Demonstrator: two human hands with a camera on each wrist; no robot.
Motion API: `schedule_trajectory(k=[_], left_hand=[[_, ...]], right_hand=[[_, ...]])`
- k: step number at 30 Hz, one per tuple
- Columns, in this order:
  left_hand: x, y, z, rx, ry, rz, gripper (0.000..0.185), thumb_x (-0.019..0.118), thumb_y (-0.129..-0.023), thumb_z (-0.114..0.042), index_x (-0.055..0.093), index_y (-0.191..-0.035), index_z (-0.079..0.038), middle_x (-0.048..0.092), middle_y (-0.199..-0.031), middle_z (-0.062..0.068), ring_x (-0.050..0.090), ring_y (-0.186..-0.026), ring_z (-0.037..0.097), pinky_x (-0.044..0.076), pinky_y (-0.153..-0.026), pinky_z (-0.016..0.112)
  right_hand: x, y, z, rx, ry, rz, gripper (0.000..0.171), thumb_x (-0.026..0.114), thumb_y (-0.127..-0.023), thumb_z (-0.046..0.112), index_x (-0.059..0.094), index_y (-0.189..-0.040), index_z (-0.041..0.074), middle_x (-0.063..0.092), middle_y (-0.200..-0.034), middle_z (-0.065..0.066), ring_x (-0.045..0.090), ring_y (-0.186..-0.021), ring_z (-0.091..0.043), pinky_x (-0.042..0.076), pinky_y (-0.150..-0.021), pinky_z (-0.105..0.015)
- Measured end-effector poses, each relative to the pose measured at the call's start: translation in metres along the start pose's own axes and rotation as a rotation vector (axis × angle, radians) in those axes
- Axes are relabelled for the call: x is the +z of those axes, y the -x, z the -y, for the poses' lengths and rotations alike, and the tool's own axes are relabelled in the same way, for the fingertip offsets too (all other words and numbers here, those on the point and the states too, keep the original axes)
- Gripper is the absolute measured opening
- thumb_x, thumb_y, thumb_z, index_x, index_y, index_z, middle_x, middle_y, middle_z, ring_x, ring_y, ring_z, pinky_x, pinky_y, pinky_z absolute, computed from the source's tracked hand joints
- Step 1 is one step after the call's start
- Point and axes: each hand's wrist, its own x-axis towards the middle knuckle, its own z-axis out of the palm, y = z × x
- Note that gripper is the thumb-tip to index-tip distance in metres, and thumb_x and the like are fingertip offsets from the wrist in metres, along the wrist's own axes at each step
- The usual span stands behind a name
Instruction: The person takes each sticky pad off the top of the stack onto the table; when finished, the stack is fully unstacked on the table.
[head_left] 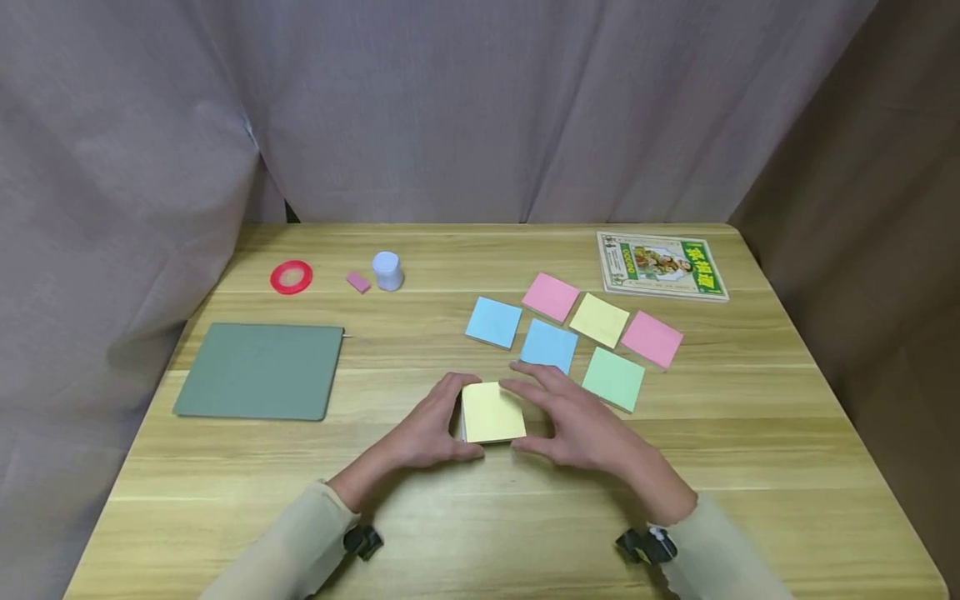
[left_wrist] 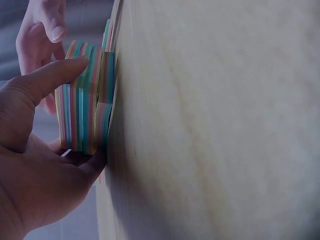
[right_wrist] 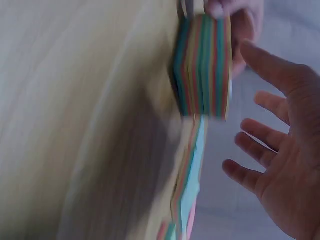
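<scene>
Left hand (head_left: 429,432) curled round the note pad (head_left: 492,412) at the near middle of the table (head_left: 525,533), thumb and fingers gripping its side. Right hand (head_left: 577,421) spread open, hovering just beside the pad. Farther back, loose notes (head_left: 598,320).

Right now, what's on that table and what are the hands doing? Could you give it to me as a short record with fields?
left hand: grips the multicoloured note pad by its left side
right hand: open, fingers spread at the pad's right side
loose notes: six, spread beyond the pad; two blue, two pink, one yellow, one green
far right: booklet
left side: green mat, red ring, pink eraser, small white cup
</scene>
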Motion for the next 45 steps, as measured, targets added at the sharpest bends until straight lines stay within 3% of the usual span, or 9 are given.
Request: schedule_trajectory(k=[8,16,21,27,37,45], left_hand=[[-0.001,-0.001,-0.001,-0.013,0.007,0.019,0.094,0.090,-0.067,-0.021,0.036,-0.143,-0.008,0.045,-0.136,0.007,0.044,-0.121,0.019,0.038,-0.103,0.040],[-0.001,-0.001,-0.001,-0.011,0.006,0.004,0.091,0.091,-0.066,-0.017,0.039,-0.140,-0.006,0.046,-0.134,0.006,0.045,-0.121,0.019,0.038,-0.104,0.039],[-0.001,-0.001,0.001,-0.019,0.001,0.004,0.088,0.091,-0.066,-0.017,0.040,-0.137,-0.004,0.047,-0.132,0.005,0.045,-0.121,0.019,0.037,-0.106,0.038],[0.000,-0.001,0.001,-0.026,0.020,0.005,0.088,0.091,-0.067,-0.015,0.041,-0.137,-0.002,0.047,-0.132,0.007,0.045,-0.122,0.020,0.036,-0.107,0.039],[0.000,-0.001,0.002,-0.031,0.008,0.006,0.087,0.091,-0.067,-0.017,0.041,-0.138,-0.003,0.047,-0.132,0.007,0.044,-0.123,0.020,0.035,-0.107,0.037],[0.000,-0.002,0.001,-0.035,0.008,0.004,0.087,0.091,-0.067,-0.016,0.041,-0.137,-0.003,0.047,-0.132,0.007,0.044,-0.123,0.020,0.035,-0.107,0.038]], right_hand=[[0.020,-0.022,0.013,-0.101,0.011,0.092,0.079,0.082,-0.078,0.039,0.048,-0.145,0.015,0.038,-0.152,-0.004,0.034,-0.137,-0.020,0.032,-0.110,-0.042],[0.021,-0.026,0.012,-0.090,-0.005,0.078,0.073,0.082,-0.079,0.035,0.051,-0.143,0.016,0.044,-0.146,-0.001,0.040,-0.131,-0.015,0.040,-0.103,-0.038],[0.012,-0.018,0.011,-0.013,-0.008,0.069,0.074,0.084,-0.077,0.036,0.053,-0.142,0.018,0.045,-0.146,-0.002,0.041,-0.132,-0.019,0.040,-0.103,-0.043],[-0.016,0.012,-0.005,0.134,-0.020,0.002,0.076,0.085,-0.076,0.036,0.053,-0.142,0.018,0.044,-0.146,-0.005,0.041,-0.132,-0.025,0.039,-0.104,-0.050],[-0.047,0.085,-0.068,0.428,-0.001,-0.189,0.073,0.089,-0.071,0.022,0.058,-0.134,0.003,0.047,-0.137,-0.020,0.043,-0.123,-0.046,0.036,-0.095,-0.066],[-0.048,0.120,-0.101,0.510,-0.016,-0.174,0.075,0.089,-0.070,0.022,0.056,-0.133,-0.001,0.043,-0.135,-0.027,0.039,-0.121,-0.052,0.033,-0.090,-0.071]])
